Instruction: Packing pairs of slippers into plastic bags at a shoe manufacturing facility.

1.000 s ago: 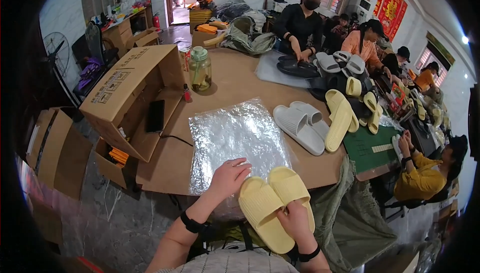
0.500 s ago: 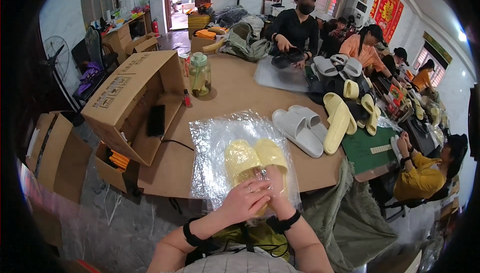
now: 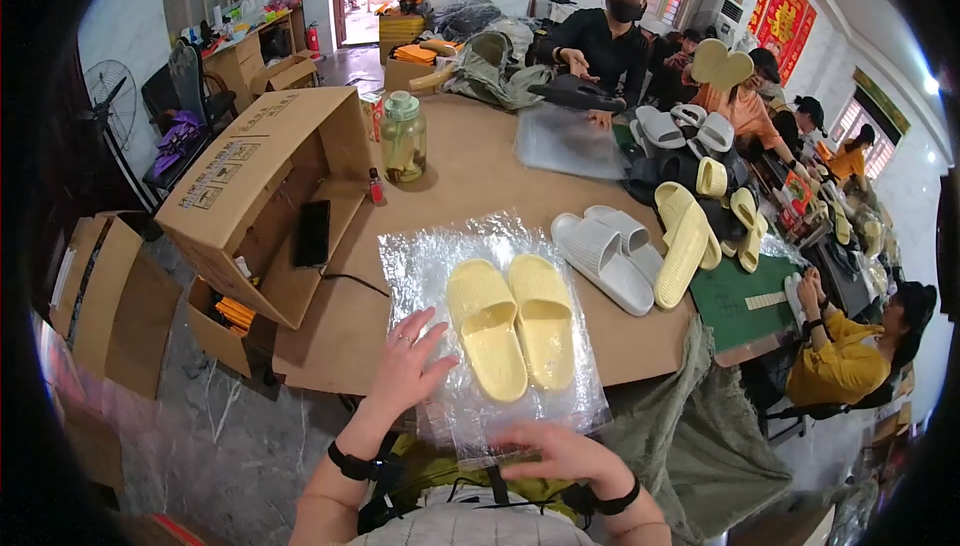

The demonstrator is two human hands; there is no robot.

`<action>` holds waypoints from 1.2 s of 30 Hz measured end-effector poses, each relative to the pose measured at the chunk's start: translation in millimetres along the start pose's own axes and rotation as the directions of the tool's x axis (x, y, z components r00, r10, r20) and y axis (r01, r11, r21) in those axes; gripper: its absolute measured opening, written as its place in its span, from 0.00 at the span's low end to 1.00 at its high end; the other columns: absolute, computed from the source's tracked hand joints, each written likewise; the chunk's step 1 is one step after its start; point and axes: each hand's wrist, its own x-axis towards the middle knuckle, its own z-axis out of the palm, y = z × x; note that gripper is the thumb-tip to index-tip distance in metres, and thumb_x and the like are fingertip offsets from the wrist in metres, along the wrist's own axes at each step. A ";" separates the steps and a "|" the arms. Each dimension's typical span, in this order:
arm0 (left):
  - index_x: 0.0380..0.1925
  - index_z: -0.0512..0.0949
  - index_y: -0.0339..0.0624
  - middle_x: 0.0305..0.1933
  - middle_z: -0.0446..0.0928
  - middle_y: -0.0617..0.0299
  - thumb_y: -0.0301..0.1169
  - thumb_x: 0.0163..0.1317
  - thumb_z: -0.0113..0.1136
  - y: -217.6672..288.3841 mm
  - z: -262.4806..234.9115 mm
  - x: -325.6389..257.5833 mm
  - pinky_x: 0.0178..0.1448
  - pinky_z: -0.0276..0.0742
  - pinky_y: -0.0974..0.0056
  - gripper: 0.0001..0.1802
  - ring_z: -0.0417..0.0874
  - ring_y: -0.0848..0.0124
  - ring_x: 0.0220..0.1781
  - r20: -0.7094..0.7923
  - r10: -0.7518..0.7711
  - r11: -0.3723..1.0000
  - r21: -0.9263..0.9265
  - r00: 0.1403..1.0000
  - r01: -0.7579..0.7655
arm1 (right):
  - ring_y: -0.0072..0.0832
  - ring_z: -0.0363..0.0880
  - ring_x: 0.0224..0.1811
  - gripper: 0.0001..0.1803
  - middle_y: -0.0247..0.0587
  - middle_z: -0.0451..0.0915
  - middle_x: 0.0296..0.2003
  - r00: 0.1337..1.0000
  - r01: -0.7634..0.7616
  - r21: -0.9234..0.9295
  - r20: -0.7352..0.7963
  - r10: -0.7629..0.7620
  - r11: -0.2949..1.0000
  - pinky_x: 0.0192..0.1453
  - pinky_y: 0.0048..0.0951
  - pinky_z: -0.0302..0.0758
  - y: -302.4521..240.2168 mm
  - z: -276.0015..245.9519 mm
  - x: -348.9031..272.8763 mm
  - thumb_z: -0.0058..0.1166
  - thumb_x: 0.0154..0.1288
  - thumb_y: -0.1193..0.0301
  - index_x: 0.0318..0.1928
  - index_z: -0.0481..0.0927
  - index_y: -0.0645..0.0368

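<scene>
A pair of pale yellow slide slippers (image 3: 512, 331) lies side by side, toes away from me, at clear plastic bags (image 3: 410, 264) on the near table edge. Shine crosses their soles, but I cannot tell whether they are inside the top bag or on it. My left hand (image 3: 408, 366) is open beside the left slipper, fingers spread over the plastic, a ring on one finger. At the bag's near edge my right hand (image 3: 562, 452) is held with its fingers stretched out leftward, slightly blurred, holding nothing. Grey slippers (image 3: 606, 258) rest just right of the bags.
On the left an open cardboard box (image 3: 268, 201) lies on its side with a black phone (image 3: 312, 234) in it. A lidded jar (image 3: 404, 138) and small red bottle (image 3: 375, 186) stand behind. Piled slippers (image 3: 690, 231) and a green mat (image 3: 740, 301) lie right. Co-workers sit beyond.
Both hands have come off the yellow slippers: the left moved left and opened, the right drew back toward me. A co-worker across the table has shifted the dark slippers, and yellow ones are raised behind.
</scene>
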 end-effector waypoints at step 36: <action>0.65 0.70 0.28 0.75 0.61 0.37 0.39 0.62 0.61 -21.8 44.7 -17.1 0.77 0.56 0.43 0.35 0.58 0.41 0.78 0.101 -0.181 0.968 0.196 0.978 0.159 | 0.50 0.82 0.34 0.12 0.50 0.82 0.30 0.660 -0.483 -0.166 -0.714 0.232 0.860 0.39 0.46 0.78 87.8 -13.3 17.5 0.56 0.65 0.62 0.35 0.76 0.59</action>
